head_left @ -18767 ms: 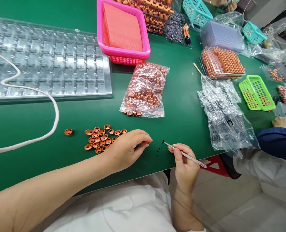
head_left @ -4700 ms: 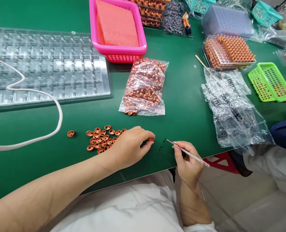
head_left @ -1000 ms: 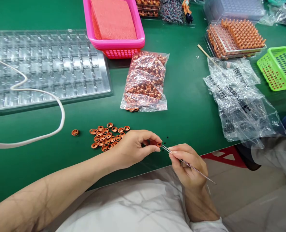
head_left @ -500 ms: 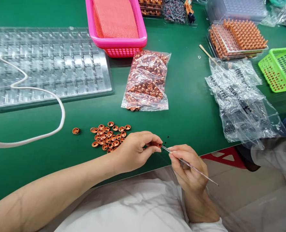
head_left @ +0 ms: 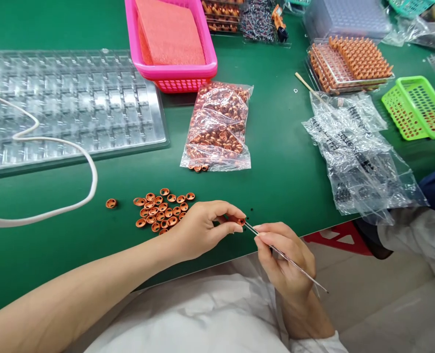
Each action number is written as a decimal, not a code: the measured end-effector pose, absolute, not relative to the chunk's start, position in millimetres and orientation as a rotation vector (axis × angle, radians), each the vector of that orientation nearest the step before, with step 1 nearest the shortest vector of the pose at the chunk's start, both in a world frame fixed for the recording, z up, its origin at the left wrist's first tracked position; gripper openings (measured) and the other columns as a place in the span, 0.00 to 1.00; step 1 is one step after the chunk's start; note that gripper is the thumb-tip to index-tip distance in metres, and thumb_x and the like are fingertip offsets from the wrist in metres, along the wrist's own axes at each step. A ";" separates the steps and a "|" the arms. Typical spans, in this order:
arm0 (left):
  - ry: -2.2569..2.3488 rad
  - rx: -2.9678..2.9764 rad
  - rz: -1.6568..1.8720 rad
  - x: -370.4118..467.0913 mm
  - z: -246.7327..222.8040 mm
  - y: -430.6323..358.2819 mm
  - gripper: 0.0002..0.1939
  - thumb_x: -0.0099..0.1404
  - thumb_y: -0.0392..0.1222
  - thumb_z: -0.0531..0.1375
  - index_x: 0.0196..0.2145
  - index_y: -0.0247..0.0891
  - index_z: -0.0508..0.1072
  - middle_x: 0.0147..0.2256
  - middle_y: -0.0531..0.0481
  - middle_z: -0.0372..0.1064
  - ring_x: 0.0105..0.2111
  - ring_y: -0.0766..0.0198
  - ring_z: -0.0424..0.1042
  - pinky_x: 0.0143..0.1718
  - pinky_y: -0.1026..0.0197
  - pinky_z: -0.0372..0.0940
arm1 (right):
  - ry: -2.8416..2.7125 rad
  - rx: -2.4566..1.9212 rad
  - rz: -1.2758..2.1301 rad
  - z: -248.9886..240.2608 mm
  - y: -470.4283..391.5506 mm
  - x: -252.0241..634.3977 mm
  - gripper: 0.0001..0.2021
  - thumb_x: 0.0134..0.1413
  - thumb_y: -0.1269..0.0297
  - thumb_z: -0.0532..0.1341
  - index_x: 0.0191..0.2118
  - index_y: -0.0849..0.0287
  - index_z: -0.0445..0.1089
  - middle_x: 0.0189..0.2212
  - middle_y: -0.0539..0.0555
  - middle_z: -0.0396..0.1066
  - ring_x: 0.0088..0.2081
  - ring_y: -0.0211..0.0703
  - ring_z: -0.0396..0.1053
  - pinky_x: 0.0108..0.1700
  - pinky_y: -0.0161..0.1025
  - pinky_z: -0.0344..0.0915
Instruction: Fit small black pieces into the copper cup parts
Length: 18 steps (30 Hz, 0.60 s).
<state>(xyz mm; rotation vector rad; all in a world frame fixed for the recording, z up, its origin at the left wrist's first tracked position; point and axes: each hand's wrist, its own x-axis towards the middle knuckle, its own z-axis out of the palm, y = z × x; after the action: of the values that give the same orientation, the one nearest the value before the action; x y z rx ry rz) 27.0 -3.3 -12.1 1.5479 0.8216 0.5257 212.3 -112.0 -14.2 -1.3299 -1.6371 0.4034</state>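
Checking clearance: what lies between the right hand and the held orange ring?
Head view: tweezer prongs run from the right hand to the held orange ring.

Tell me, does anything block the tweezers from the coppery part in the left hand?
Nothing visible does: the tweezers in the right hand point straight at the coppery part pinched in the left hand. Whether the tips touch it is too small to tell.

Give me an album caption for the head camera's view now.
Over a green table, the left hand holds a small copper-coloured part as the right hand points tweezers at it.
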 end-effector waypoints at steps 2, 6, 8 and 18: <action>0.829 1.508 0.492 27.4 -12.1 -2.9 0.04 0.63 0.36 0.65 0.37 0.36 0.80 0.34 0.51 0.80 0.32 0.66 0.77 0.33 0.68 0.70 | -1.626 -1.343 0.398 -14.3 -112.7 212.2 0.19 0.54 0.82 0.65 0.49 0.56 0.71 0.43 0.55 0.77 0.42 0.43 0.77 0.41 0.42 0.77; 0.842 1.429 0.434 27.4 -10.9 -2.3 0.05 0.63 0.37 0.65 0.37 0.36 0.80 0.35 0.50 0.80 0.33 0.65 0.77 0.34 0.67 0.71 | -1.610 -1.349 0.405 -15.9 -113.8 211.5 0.18 0.54 0.80 0.65 0.49 0.55 0.71 0.42 0.54 0.77 0.42 0.44 0.78 0.41 0.44 0.78; 0.844 1.371 0.410 27.4 -9.9 -1.9 0.06 0.63 0.38 0.66 0.37 0.36 0.80 0.34 0.50 0.80 0.32 0.65 0.76 0.34 0.67 0.70 | -1.583 -1.349 0.410 -16.2 -114.3 210.8 0.17 0.55 0.80 0.65 0.48 0.54 0.72 0.42 0.54 0.78 0.41 0.45 0.78 0.40 0.44 0.78; 0.801 1.112 0.335 27.2 -7.6 1.3 0.07 0.60 0.39 0.66 0.37 0.34 0.78 0.31 0.49 0.77 0.30 0.66 0.75 0.33 0.65 0.71 | -1.373 -1.397 0.429 -13.4 -115.4 208.5 0.14 0.56 0.79 0.64 0.44 0.54 0.72 0.36 0.52 0.79 0.37 0.45 0.79 0.36 0.43 0.78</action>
<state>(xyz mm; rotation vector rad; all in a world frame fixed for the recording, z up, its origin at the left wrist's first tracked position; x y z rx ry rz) 27.2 1.3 -7.6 1.1119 0.8006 0.3349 208.5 -115.4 -13.4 -1.3967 -1.3734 0.4292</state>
